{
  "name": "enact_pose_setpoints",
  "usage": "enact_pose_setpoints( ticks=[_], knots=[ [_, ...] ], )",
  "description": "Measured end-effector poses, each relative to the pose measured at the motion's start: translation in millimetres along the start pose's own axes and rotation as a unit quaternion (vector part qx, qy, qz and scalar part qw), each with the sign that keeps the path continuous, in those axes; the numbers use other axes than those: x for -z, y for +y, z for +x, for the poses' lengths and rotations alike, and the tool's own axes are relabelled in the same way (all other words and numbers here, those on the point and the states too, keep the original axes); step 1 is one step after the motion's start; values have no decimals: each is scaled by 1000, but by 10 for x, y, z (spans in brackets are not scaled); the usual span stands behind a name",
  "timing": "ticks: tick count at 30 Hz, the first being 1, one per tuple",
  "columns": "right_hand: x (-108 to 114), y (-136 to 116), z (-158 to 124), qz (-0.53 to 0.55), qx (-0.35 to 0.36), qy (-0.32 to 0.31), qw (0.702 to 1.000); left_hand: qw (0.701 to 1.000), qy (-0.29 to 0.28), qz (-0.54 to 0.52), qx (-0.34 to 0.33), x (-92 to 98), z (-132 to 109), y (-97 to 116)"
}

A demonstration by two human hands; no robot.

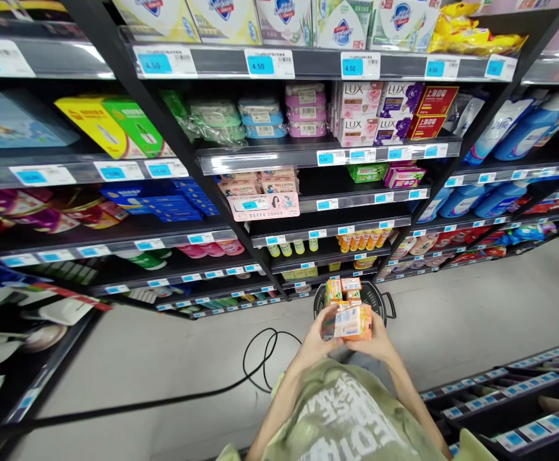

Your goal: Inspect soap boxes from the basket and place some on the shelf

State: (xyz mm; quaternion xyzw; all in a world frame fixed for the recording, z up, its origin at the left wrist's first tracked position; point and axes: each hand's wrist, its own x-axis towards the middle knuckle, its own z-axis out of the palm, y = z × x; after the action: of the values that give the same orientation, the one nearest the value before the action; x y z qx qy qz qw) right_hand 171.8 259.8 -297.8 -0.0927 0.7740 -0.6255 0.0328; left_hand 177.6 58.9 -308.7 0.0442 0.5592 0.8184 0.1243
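Both of my hands hold a small stack of orange and white soap boxes (349, 321) in front of my chest. My left hand (318, 338) grips the stack from the left, fingers wrapped round it. My right hand (379, 339) grips it from the right and underneath. Just beyond the hands a black shopping basket (375, 296) stands on the floor, with more orange boxes (342, 289) piled in it.
Black store shelves (317, 153) with soap boxes, price tags and bottles rise ahead and on both sides. A shelf with blue tags (510, 390) lies low at the right. A black cable (260, 365) loops over the grey floor.
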Motion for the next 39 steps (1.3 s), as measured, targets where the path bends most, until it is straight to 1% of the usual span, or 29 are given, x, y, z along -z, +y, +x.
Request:
enact_pose_setpoints(
  ticks=[3,5,6,8,11,15,17,20,30,33,36,39],
  knots=[
    [-22,-12,25,62,-36,11,997,991,11,-86,105,-26,-18,-7],
    [-13,-62,58,99,-34,3,994,979,32,-141,145,-72,-12,-8],
    [-1,-90,76,118,-24,0,993,974,49,-160,151,-96,-5,-5],
    [29,-125,106,141,10,-3,990,970,90,-177,143,-136,13,11],
    [87,-91,127,134,46,8,990,971,135,-163,114,-156,27,56],
    [157,65,128,112,41,18,993,975,171,-125,71,-128,21,105],
    [170,132,128,110,38,26,993,973,188,-115,64,-108,20,113],
    [160,174,132,106,36,31,993,972,199,-111,66,-82,26,117],
    [131,111,135,116,36,28,992,978,177,-93,60,-42,42,97],
    [126,102,138,118,31,29,992,981,162,-90,49,-22,34,94],
    [133,108,147,127,31,45,990,989,117,-94,19,12,12,106],
    [139,127,147,155,19,53,986,995,47,-85,-17,58,2,98]
  ],
)
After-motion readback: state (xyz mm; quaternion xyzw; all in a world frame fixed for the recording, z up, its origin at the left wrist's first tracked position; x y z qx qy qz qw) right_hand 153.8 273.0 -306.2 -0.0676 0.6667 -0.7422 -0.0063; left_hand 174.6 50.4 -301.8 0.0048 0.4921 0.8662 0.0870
